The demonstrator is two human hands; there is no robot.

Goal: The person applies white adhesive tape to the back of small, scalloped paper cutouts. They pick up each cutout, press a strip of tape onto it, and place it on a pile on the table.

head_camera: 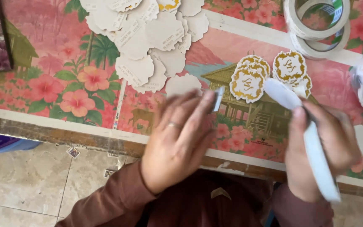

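While I lean over the table (43, 120) with its pink flowered cover, the big heap of scalloped white card tags (148, 38) lies face down at the far side, and two rolls of white tape (316, 25) sit stacked at the far right. Nearer to me, a small cluster of gold-printed tags (269, 73) lies face up, overlapping one another, just beyond my fingertips. My right hand (320, 147) is closed around a long white strip (311, 138), thumb on top; it runs from near those gold tags back toward my body, and it looks thin, limp and light, so I judge it wants a hold along its length rather than at one end. My left hand (181, 138) lies flat and spread, fingers loosely open, with one small pale sliver (218, 98) pinched lightly at the fingertips. That piece seems papery and easily creased, best taken by its edge. Motion blurs both hands somewhat.
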